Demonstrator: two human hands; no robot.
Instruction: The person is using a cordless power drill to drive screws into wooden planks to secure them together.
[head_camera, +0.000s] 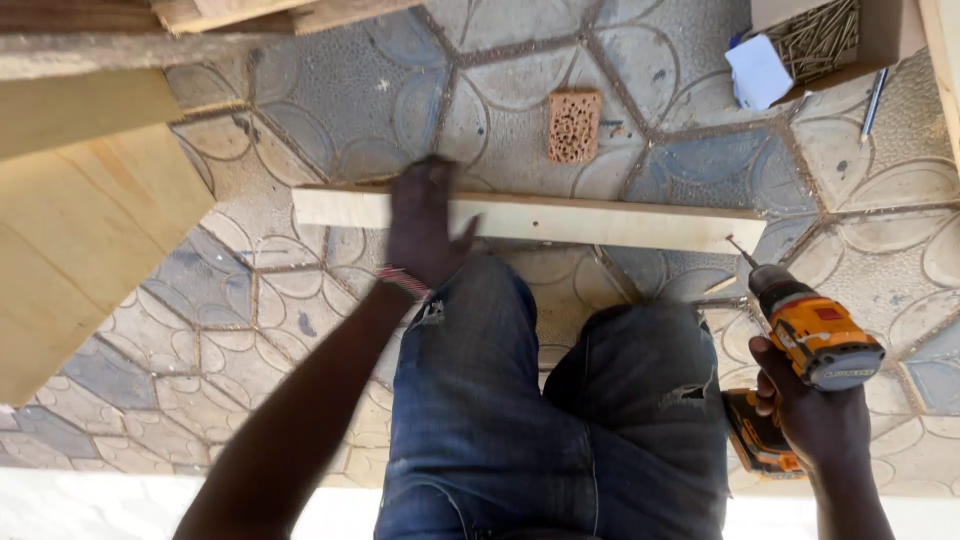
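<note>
A long pale wooden board (600, 222) lies across the patterned tiled floor in front of my knees. My left hand (422, 222) is spread flat on the board near its left end, pressing down on it. My right hand (815, 415) grips the handle of an orange and black cordless drill (812, 335). The drill's bit points up and left, its tip just short of the board's right end. My legs in blue jeans (540, 400) fill the lower middle.
An open cardboard box of screws (820, 35) with a white paper stands at the top right, a pencil (873, 103) beside it. A small perforated brown block (574, 125) lies beyond the board. Plywood panels (80, 230) lean at the left.
</note>
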